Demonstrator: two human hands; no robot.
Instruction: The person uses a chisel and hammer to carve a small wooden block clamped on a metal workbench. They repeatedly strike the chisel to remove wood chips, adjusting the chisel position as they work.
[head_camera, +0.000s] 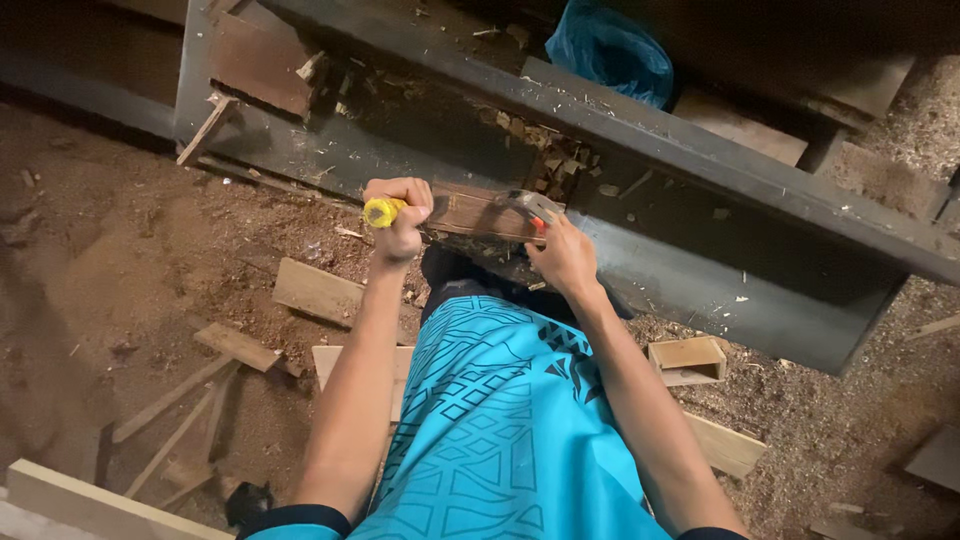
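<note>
Left hand (400, 215) fisted on yellow handle (380, 211); right hand (563, 255) grips plane (528, 208) on wood strip (478, 212), long axis left-right on worktop (700, 270). I see blue bag (610, 48) top centre.

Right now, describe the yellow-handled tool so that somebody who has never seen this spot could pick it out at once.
Start at the long dark grey metal beam running across the sawdust-covered floor. At its near edge, over a brown wooden block, the left hand is closed around the tool. Its round bright yellow handle end sticks out of the fist, the only yellow thing among brown wood scraps.
</note>
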